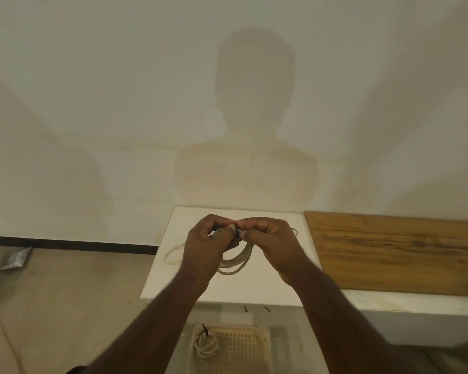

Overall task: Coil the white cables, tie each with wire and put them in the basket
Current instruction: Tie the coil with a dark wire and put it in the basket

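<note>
The left hand [204,245] and right hand [272,242] meet above the white table [268,282], fingers curled and pinching the top of a coil [237,261] of white cable, held clear of the surface. A small dark piece, probably the tie wire, shows between the fingertips; whether it is twisted closed cannot be told. The loops hang slack below the hands, so the cable appears light, soft and springy. It will likely spread open if released untied. Take hold where all loops bunch together, at the pinch point, not on a single strand. A second cable [173,255] lies loose on the table just left of the hands. Another wire [295,231] lies near the right hand. Below the table edge stands the basket [265,344], already holding one tied coil [206,345]. A wooden board [397,252] lies to the right.
</note>
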